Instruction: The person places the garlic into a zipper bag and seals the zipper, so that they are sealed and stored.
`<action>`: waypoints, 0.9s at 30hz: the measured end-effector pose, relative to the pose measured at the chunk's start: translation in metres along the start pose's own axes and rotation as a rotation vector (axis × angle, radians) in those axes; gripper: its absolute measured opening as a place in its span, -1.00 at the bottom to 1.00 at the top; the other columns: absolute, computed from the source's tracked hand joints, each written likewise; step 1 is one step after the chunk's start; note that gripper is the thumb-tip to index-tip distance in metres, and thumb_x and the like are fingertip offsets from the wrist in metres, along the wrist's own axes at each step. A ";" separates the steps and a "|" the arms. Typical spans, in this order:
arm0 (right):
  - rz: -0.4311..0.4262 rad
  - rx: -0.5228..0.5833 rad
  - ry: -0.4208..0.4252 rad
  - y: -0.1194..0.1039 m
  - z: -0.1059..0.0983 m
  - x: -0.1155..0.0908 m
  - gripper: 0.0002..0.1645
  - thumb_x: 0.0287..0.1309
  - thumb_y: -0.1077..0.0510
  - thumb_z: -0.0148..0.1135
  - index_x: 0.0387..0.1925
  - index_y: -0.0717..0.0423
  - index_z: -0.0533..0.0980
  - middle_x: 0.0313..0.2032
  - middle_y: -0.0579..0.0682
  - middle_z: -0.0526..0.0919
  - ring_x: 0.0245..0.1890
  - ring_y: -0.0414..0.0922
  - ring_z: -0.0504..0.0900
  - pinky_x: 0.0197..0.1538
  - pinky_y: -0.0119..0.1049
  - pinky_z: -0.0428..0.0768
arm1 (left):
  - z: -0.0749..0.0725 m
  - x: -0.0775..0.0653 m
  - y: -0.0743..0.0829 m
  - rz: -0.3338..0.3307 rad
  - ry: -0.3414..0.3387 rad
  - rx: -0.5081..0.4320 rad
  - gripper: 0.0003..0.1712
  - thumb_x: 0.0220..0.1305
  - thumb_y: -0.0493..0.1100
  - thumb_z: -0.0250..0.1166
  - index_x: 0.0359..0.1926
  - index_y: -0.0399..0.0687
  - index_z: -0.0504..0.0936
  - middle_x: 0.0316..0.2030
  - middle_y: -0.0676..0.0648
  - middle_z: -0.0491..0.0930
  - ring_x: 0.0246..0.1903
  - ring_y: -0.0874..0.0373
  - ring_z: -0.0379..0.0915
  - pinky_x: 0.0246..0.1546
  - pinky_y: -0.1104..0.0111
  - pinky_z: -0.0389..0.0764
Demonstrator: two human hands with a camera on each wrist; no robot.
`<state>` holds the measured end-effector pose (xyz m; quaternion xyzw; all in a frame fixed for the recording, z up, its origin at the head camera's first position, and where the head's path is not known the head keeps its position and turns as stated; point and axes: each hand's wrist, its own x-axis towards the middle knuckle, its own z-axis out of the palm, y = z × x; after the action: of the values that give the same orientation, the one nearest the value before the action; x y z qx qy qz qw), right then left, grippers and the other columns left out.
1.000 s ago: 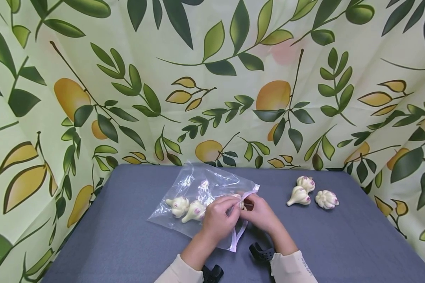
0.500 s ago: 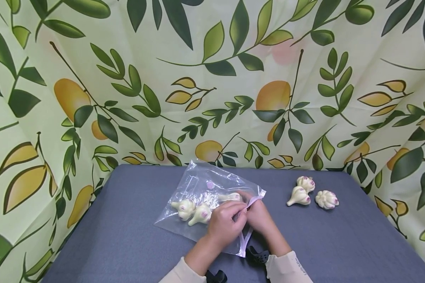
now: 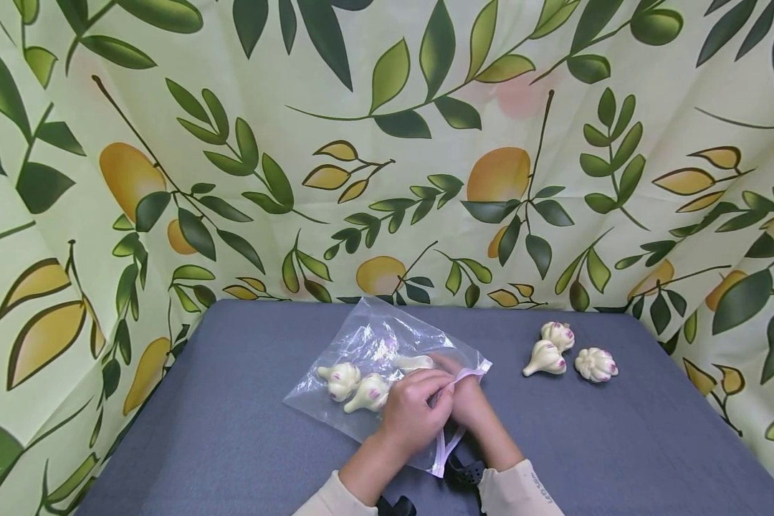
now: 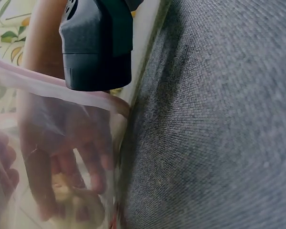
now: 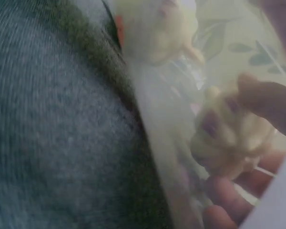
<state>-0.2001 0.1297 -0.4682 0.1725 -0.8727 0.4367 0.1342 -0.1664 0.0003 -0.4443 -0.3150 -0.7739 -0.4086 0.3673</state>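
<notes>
Now, the held garlic [image 5: 234, 136]: inside the clear bag [image 3: 361, 337], at the finger ends of the right hand [image 3: 466, 398].
Right hand: reaches in through the bag's mouth; the thumb is on one side of the bulb and the fingers curl on the other, so they hold it, maybe loosely.
Which way it lies: in the head view, the bulb is left of the right hand, its thin neck pointing left, away from that hand and deeper into the bag. The right hand is nearest.
Left hand [image 3: 415, 412]: outside the bag, pinching its edge beside the other wrist.
Garlic pals in the bag: a bulb with its neck to the left [image 3: 344, 381] and one nearer the person [image 3: 368, 395], close together, left of the held one.
Bag stuff: thin, shiny, crinkly plastic, with a pale purple strip [image 3: 440, 459] along the mouth.
Garlic looks: creamy, round and lumpy, with purple marks.
Garlic outside: two bulbs touching, the back one [image 3: 557, 335] and the front one [image 3: 545, 357], with a third [image 3: 596, 365] just beside, off to the right.
Table cloth [image 3: 232, 430]: gray-blue, with a woven look.
Back cloth [image 3: 419, 158]: pale, with leaves and orange fruit.
</notes>
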 end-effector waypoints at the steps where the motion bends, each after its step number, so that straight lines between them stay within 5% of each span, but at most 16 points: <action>1: 0.019 0.022 0.005 0.000 0.000 0.000 -0.52 0.04 0.44 0.18 0.08 0.38 0.51 -0.02 0.28 0.66 0.02 0.22 0.62 0.11 -0.01 0.59 | 0.000 0.000 0.000 0.001 -0.001 0.000 -0.86 0.08 -0.28 0.34 -0.31 -0.10 0.78 -0.31 0.04 0.76 -0.21 0.25 0.69 -0.06 0.53 0.62; 7: 0.128 0.201 -0.013 -0.001 -0.001 0.000 -0.37 0.07 0.44 0.21 0.25 0.29 0.43 0.11 0.26 0.61 0.12 0.13 0.56 0.15 -0.30 0.54 | 0.001 -0.001 -0.002 0.022 0.000 -0.011 -0.87 0.09 -0.29 0.33 -0.31 -0.11 0.77 -0.31 0.03 0.75 -0.21 0.25 0.69 -0.06 0.53 0.62; 17: 0.188 0.338 -0.007 0.000 0.000 0.002 -0.29 0.12 0.41 0.25 0.34 0.18 0.38 0.16 0.23 0.59 0.16 0.04 0.54 0.19 -0.40 0.47 | 0.001 0.000 -0.005 0.085 0.040 -0.001 -0.84 0.06 -0.34 0.31 -0.32 -0.10 0.77 -0.32 0.06 0.75 -0.23 0.27 0.68 -0.08 0.51 0.63; 27: 0.248 0.353 0.003 -0.001 0.002 -0.001 -0.37 0.09 0.44 0.19 0.26 0.36 0.39 0.10 0.33 0.59 0.03 0.06 0.62 0.05 -0.50 0.51 | 0.000 0.001 -0.002 0.055 0.019 0.005 -0.86 0.06 -0.31 0.34 -0.32 -0.10 0.77 -0.32 0.05 0.75 -0.24 0.26 0.68 -0.08 0.54 0.62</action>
<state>-0.1989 0.1279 -0.4692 0.0842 -0.7968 0.5964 0.0485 -0.1678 -0.0007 -0.4444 -0.3313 -0.7624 -0.3995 0.3864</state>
